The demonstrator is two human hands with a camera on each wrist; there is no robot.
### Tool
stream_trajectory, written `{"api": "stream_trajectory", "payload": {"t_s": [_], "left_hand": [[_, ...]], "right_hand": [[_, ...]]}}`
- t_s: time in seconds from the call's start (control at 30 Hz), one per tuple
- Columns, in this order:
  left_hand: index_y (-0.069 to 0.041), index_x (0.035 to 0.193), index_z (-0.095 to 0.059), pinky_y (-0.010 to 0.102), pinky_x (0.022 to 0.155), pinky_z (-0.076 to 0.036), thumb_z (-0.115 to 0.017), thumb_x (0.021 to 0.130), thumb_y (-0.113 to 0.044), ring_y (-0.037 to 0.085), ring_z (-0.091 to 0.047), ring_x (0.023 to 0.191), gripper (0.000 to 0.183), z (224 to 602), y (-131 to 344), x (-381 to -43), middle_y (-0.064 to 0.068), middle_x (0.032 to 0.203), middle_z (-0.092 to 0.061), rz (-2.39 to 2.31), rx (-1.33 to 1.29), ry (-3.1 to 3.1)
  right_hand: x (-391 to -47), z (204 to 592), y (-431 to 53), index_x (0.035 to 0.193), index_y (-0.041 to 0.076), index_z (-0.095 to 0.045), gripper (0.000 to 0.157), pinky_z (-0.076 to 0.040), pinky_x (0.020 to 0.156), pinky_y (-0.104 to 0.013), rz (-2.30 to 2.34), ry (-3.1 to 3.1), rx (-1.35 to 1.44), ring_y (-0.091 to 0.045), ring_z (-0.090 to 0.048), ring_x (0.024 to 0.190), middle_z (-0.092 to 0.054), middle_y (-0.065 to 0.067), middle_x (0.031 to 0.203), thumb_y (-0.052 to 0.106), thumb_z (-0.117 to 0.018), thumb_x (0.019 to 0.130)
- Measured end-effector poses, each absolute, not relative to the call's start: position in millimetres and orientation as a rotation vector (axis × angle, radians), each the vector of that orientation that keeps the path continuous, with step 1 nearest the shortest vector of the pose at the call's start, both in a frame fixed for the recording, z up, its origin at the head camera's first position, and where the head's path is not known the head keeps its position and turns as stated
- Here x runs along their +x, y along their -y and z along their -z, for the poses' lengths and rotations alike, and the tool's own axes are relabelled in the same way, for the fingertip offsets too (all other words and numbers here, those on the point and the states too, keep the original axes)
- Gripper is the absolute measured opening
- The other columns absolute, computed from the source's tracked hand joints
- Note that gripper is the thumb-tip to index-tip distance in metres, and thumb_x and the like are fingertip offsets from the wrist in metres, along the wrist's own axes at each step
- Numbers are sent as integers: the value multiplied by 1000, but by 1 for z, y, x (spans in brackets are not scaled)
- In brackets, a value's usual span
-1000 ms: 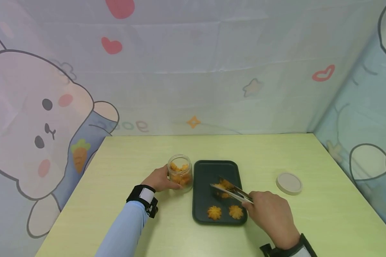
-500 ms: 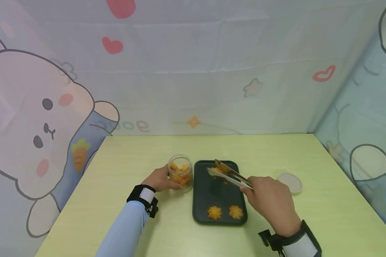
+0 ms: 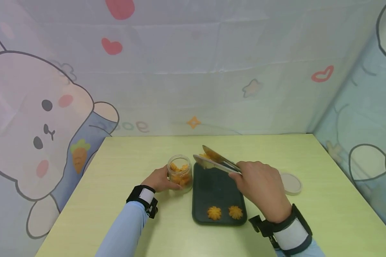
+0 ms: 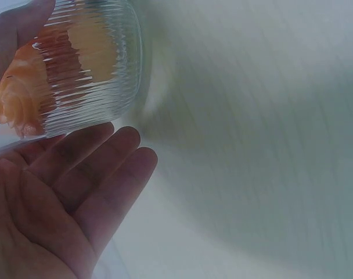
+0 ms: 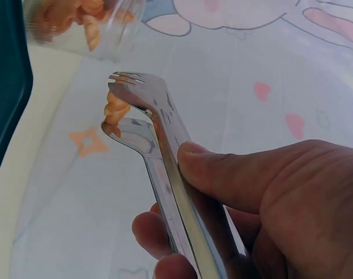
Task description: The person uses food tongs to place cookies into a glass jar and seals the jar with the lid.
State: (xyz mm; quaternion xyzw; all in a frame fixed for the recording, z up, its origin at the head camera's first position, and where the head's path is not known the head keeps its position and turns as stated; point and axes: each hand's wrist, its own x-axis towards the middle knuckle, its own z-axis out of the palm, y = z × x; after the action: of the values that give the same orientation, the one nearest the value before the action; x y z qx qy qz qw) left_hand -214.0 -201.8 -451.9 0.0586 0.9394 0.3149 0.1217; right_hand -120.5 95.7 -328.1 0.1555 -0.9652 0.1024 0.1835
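Note:
My left hand (image 3: 161, 179) holds a ribbed glass jar (image 3: 181, 175) on the table, thumb and fingers around its side. Flower-shaped orange cookies (image 4: 22, 96) show through the jar's wall. In my right hand (image 3: 260, 185) is a pair of metal tongs (image 5: 176, 174), gripped between thumb and fingers. One orange cookie (image 5: 115, 109) sits pinched between the tongs' tips, just right of the jar's open mouth and over the far left corner of a dark tray (image 3: 217, 189). Two more cookies lie at the tray's near end, a left one (image 3: 214, 213) and a right one (image 3: 235, 212).
A round white lid (image 3: 291, 183) lies on the table to the right, partly behind my right hand. The pale yellow table (image 3: 141, 153) ends at a printed cloth backdrop (image 3: 180, 89) with a cartoon rabbit.
The tongs took the cookie from the middle of the tray, rose, and moved left and away toward the jar's mouth. My left hand and the jar have stayed in place.

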Motion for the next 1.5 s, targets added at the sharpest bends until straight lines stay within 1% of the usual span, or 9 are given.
{"api": "stream_trajectory", "payload": {"t_s": [0.2,0.37,0.5,0.63,0.7,0.93,1.03,1.2,1.5], "left_hand": [[-13,133,-49,49,99,-43,-85,62,-43,27,-54,115,85,455,203,-215,11,126,-63,-924,163,-2741],[-13,134,-49,49,100,-43,-85,62,-43,27,-53,115,86,455,202,-216,10,127,-63,-916,164,-2739],[-12,135,-48,49,100,-43,-85,62,-43,27,-53,116,87,455,201,-216,11,127,-63,-910,158,-2737],[-12,134,-48,49,99,-44,-85,62,-43,27,-54,114,86,454,201,-216,11,127,-63,-914,153,-2732],[-12,135,-48,49,99,-44,-85,62,-43,27,-54,114,87,456,201,-216,11,127,-63,-916,159,-2735],[-14,135,-48,48,99,-44,-85,61,-45,26,-53,115,89,460,202,-219,10,127,-62,-896,171,-2756],[-13,134,-49,47,98,-44,-85,60,-45,26,-54,114,88,460,202,-218,10,126,-63,-898,177,-2764],[-12,131,-51,48,97,-44,-85,61,-44,26,-55,112,84,459,202,-217,10,125,-64,-911,190,-2762],[-11,130,-51,48,98,-44,-85,62,-42,26,-54,113,82,457,200,-216,11,125,-64,-896,179,-2771]], "right_hand": [[-127,319,-80,58,16,-49,37,-26,36,-28,-275,2710,472,-15,-37,39,-40,1,45,31,-75,79],[-133,318,-67,57,16,-49,37,-29,34,-30,-284,2693,494,-14,-38,39,-40,1,43,32,-75,79],[-137,318,-57,59,17,-53,34,-33,34,-32,-293,2695,504,-14,-40,40,-43,2,44,32,-75,80],[-141,318,-46,60,16,-56,31,-34,34,-33,-282,2734,515,-15,-42,41,-46,2,46,33,-73,80],[-143,320,-45,60,16,-56,32,-33,34,-32,-280,2739,517,-15,-42,41,-46,2,47,34,-73,80],[-143,323,-54,58,16,-51,37,-35,35,-34,-284,2701,483,-16,-43,42,-46,1,47,33,-73,81],[-143,324,-58,56,16,-48,39,-33,36,-33,-294,2702,473,-16,-41,41,-44,1,46,33,-73,81],[-140,327,-65,56,16,-49,39,-30,34,-31,-307,2700,471,-15,-39,39,-43,0,45,32,-74,80],[-135,332,-80,56,15,-47,39,-22,36,-28,-334,2757,414,-16,-36,39,-38,1,46,32,-73,81]]}}
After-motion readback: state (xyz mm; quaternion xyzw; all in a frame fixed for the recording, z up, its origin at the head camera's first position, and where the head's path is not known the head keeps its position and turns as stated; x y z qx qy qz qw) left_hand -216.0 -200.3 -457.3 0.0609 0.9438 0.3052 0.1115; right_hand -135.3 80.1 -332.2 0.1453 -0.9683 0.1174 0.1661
